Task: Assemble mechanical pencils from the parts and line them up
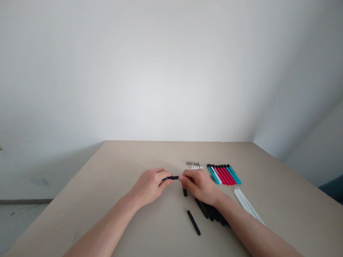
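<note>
Between my two hands is a pen (175,177), black in the stretch that shows, with a bit of teal at its left end. My left hand (153,185) pinches the left end between thumb and fingers. The other end is in the closed fingers of my right hand (199,183), which hide its tip. A short black pen part (184,191) lies just under my right fingertips. Several black pen barrels (203,209) lie side by side, partly covered by my right wrist. One loose black barrel (193,222) lies nearer to me.
Teal, white and red pen barrels with black ends (224,174) lie in a row right of my right hand. Small metal springs (193,163) and small white parts (197,167) lie behind it. Thin white refill-like sticks (247,205) lie at the right. A wall (169,86) bounds the table (127,154).
</note>
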`<state>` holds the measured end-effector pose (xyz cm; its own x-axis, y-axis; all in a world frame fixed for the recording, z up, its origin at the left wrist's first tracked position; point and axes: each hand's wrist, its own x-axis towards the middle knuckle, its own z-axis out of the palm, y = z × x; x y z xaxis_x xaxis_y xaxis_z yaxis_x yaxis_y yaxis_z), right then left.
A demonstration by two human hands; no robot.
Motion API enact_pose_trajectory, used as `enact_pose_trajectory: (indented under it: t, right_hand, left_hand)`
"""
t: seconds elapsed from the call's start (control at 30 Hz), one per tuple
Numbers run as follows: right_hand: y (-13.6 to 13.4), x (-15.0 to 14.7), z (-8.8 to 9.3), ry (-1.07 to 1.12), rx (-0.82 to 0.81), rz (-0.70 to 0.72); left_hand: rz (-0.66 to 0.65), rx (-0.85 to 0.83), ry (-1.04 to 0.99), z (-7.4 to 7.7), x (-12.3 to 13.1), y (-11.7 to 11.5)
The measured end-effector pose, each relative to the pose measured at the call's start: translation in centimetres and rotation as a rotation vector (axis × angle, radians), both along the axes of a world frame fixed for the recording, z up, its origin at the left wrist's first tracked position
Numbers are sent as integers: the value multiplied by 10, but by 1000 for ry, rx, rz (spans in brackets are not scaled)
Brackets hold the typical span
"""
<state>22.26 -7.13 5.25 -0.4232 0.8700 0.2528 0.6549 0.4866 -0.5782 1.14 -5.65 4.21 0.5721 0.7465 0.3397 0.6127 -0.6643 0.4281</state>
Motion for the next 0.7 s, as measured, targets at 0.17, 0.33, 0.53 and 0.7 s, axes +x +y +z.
enact_pose_trajectory:
  t: [0.17, 0.33, 0.53, 0.7]
  right_hand:
    - [0, -2, 0, 3, 28, 8]
    - [2, 1, -1, 34, 84, -16]
    - [3, 6, 1, 96, 183, -139]
    - [2, 2, 1, 114, 189, -142]
  left_hand:
    - [-12, 3, 6, 1, 1, -1]
    - [41, 9, 12, 6, -1, -2]
    - [303, -81, -195, 9, -2, 4]
    - [339, -239, -398, 6, 1, 8]
